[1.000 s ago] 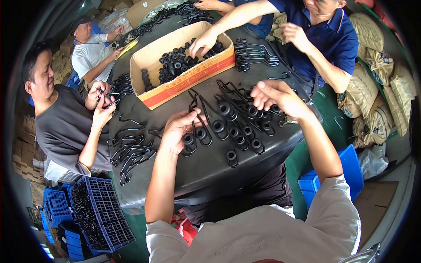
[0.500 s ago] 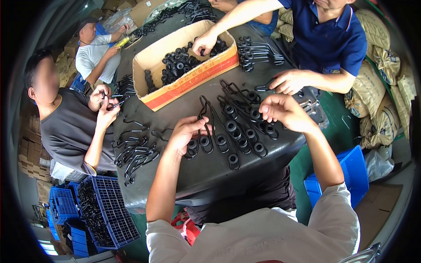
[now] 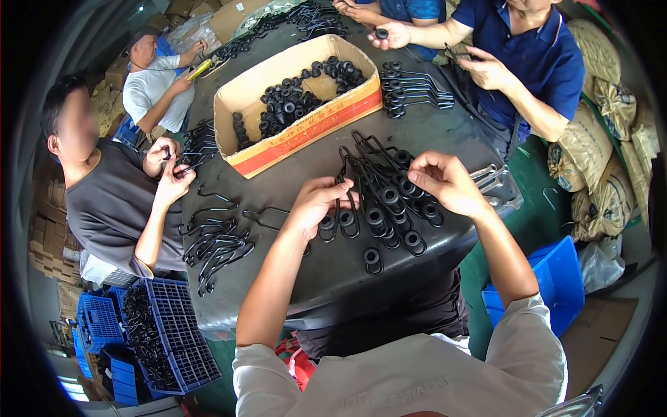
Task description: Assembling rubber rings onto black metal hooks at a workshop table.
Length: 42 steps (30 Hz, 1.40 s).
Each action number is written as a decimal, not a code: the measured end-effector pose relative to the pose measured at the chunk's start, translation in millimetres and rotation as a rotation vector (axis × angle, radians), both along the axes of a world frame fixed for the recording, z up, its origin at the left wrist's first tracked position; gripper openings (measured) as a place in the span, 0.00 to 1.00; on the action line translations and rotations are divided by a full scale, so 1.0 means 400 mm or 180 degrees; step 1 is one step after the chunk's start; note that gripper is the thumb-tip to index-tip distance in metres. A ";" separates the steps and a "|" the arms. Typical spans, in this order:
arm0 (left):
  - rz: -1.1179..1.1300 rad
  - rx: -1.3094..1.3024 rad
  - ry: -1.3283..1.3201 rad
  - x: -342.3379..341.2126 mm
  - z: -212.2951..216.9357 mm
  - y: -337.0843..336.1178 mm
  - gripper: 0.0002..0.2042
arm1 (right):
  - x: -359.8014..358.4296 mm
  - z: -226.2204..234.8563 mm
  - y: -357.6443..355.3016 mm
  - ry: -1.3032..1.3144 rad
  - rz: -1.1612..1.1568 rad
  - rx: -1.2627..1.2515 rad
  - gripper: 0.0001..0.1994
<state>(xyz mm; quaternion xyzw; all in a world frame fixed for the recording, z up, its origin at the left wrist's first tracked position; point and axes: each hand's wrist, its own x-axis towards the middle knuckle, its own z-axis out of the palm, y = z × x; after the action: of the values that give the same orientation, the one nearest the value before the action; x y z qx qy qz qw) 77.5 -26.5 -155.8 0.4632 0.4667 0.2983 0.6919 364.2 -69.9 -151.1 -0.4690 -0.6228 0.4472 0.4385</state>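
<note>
My left hand (image 3: 321, 201) is closed on bent black wire hooks, their lower loops fitted with black rubber bushings (image 3: 346, 218). These hooks lean against the left side of a pile of similar hooks with bushings (image 3: 376, 217), fanned out on the dark table. At the pile's right edge is my right hand (image 3: 450, 186), its thumb and fingers curled together beside a bushing. Whatever is between those fingertips is hidden.
Beyond the pile stands an open cardboard box (image 3: 299, 142) of loose bushings. Bare hooks (image 3: 217, 243) lie at left, assembled ones (image 3: 417, 90) far right. A co-worker's hand (image 3: 390, 35) holds a bushing; another co-worker's hands (image 3: 170, 177) work at left. Blue crate (image 3: 177, 333) stands below.
My left hand has moved right with its hooks, up against the pile. My right hand has barely shifted. The co-worker across has lifted a bushing from the box and raised the other hand with a hook.
</note>
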 end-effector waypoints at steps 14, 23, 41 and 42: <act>0.0350 -0.0085 -0.0015 0.000 -0.058 -0.026 0.11 | -0.013 0.001 -0.030 -0.0518 -0.0044 0.0507 0.07; 0.0521 -0.0077 0.0004 -0.002 -0.104 -0.026 0.09 | -0.011 0.016 -0.014 -0.0659 0.0041 0.0516 0.07; 0.0450 0.2471 0.2113 -0.192 0.226 0.115 0.19 | -0.092 0.158 0.101 -0.1093 0.0366 0.0621 0.05; 0.0529 0.2595 0.1951 -0.214 0.254 0.126 0.19 | -0.108 0.177 0.114 -0.1244 0.0451 0.0657 0.05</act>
<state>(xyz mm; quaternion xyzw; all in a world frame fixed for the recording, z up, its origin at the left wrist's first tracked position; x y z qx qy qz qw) -8.2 23.8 -54.1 0.7227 0.5291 0.3604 0.2607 320.8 -24.2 -80.3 -0.4544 -0.7696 0.3115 0.3227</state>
